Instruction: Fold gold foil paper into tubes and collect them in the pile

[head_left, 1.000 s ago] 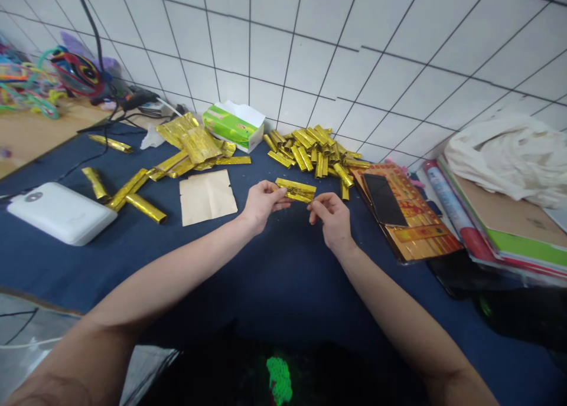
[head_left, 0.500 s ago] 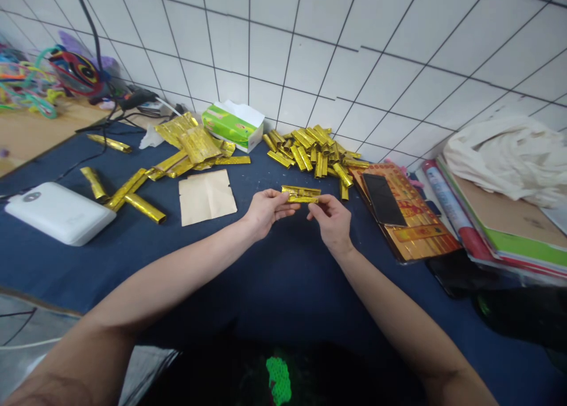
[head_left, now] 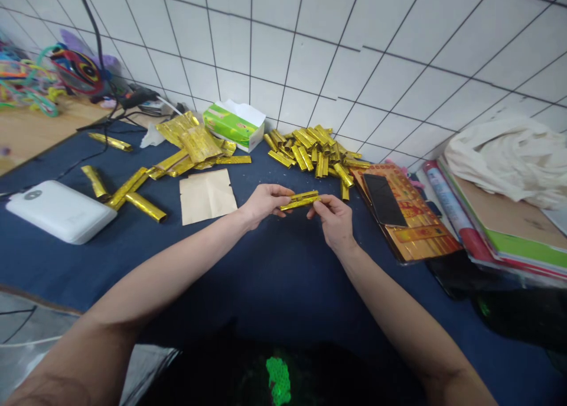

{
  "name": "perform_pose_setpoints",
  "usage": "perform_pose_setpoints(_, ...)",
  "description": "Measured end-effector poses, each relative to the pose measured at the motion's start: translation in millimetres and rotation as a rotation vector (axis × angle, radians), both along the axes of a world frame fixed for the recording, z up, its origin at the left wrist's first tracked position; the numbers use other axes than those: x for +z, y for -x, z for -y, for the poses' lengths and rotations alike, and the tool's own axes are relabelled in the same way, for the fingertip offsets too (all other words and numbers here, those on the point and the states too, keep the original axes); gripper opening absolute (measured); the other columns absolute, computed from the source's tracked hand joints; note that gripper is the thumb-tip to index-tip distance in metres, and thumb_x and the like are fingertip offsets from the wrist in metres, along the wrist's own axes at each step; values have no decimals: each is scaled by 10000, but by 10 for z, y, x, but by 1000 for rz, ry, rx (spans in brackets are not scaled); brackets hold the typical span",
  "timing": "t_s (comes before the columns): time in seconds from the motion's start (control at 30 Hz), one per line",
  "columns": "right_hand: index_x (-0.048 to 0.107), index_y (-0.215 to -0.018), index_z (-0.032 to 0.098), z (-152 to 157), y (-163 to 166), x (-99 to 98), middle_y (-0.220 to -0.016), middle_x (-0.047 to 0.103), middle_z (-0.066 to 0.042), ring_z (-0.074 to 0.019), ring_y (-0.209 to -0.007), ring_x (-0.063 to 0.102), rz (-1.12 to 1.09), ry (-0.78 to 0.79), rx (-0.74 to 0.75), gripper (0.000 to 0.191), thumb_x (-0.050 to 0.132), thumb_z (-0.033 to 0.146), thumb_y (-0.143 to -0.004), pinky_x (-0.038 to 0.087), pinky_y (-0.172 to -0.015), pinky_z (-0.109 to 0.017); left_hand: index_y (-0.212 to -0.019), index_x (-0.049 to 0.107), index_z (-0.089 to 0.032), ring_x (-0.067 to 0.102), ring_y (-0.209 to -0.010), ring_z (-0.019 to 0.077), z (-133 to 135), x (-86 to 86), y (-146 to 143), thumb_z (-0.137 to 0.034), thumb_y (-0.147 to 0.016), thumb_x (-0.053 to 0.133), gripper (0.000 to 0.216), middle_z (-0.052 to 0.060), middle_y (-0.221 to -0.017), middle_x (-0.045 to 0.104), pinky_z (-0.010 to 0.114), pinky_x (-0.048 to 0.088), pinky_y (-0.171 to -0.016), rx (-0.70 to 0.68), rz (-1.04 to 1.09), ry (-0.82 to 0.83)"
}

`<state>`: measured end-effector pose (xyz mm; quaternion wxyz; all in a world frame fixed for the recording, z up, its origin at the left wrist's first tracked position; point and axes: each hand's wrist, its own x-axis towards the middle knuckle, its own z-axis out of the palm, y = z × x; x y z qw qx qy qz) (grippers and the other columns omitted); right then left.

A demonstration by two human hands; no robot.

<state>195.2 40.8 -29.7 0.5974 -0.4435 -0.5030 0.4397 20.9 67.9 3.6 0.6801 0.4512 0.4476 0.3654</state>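
A narrow roll of gold foil paper (head_left: pixel 300 200) is held between both my hands just above the blue cloth (head_left: pixel 274 276). My left hand (head_left: pixel 261 202) pinches its left end, and my right hand (head_left: pixel 333 217) pinches its right end with fingers closed. Beyond the hands, against the tiled wall, lies a heap of finished gold rolls (head_left: pixel 312 149). A plain tan paper sheet (head_left: pixel 207 195) lies flat to the left of my left hand.
Loose gold sheets and rolls (head_left: pixel 186 146) lie at the back left, with a green tissue box (head_left: pixel 234 125) behind them. A white power bank (head_left: pixel 59 211) sits far left. A black phone (head_left: pixel 383 199) rests on a printed gold stack (head_left: pixel 416 229); books and white cloth (head_left: pixel 509 158) lie right.
The gold sheet between my hands has gone from a wider flat strip to a thin, tighter roll. Both hands stayed in nearly the same place.
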Motion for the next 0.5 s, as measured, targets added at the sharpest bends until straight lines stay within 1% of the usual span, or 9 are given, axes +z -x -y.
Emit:
perform_pose_setpoints(0.13,610,-730,194,-10,8,28,-580,597,45,-101,-454,536,-74,49,-6,103,648,275,-678,449,-501,-265,-877,627,-89,627,-620,105,-10,35,32,-91,-727,573,158,36,-714,656,223,512,-589,-116,-57,-45)
perform_pose_setpoints(0.27,609,-701,188,-6,18,55,-562,602,42,-105,-446,542,-130,82,-3,94,652,260,-659,446,-481,-263,-891,618,-89,608,-636,91,-15,61,59,-106,-736,547,172,33,-729,656,211,505,-591,-218,-205,-165)
perform_pose_setpoints(0.37,606,-686,185,-4,16,63,-549,607,39,-103,-441,541,-162,92,-9,78,646,245,-657,445,-472,-258,-893,599,-96,601,-641,87,2,77,53,-98,-734,521,177,24,-729,647,219,510,-602,-300,-276,-237)
perform_pose_setpoints(0.5,593,-674,187,-4,19,80,-539,607,40,-106,-435,545,-176,96,-14,74,636,246,-661,459,-468,-265,-887,574,-99,609,-642,93,32,106,38,-95,-739,492,169,20,-710,642,232,516,-616,-359,-332,-275)
